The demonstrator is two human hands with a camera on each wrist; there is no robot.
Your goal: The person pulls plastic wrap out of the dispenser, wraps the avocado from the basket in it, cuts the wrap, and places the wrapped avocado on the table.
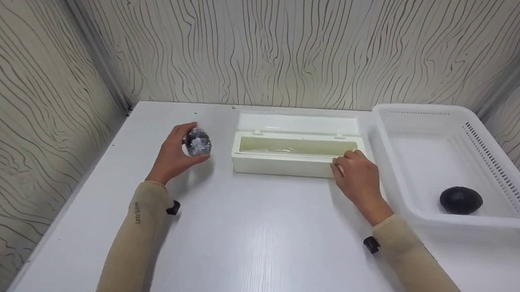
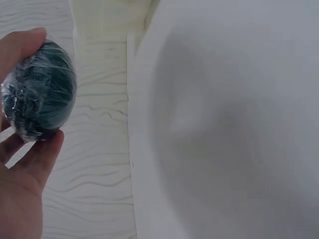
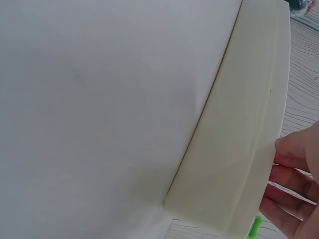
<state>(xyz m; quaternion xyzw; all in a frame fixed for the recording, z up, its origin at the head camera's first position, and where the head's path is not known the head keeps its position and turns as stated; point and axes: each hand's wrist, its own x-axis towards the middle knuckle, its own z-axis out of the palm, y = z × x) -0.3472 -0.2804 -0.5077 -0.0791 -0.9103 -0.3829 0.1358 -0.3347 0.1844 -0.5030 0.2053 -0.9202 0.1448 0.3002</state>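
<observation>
My left hand [image 1: 175, 154] holds a dark green oval [image 2: 55, 92], avocado-like in shape and wrapped in crinkled clear film, between thumb and fingers above the table's left side. To its right stands a long white cling film dispenser box [image 1: 286, 167], its lid [image 1: 298, 122] tipped back. Clear film [image 1: 288, 149] shows in its opening. With curled fingers, my right hand [image 1: 359, 179] grips the box's front right corner, thumb and fingertips right at the rim in the right wrist view. A small bright green piece [image 3: 255, 227] pokes out beside that rim.
On the right stands a white plastic basket [image 1: 404, 179] with slotted walls, close beside the box. One dark oval [image 1: 461, 200], without visible wrapping, lies in its near right corner. Wood-patterned walls [image 1: 270, 42] enclose the white table [image 1: 241, 239] at the back and sides.
</observation>
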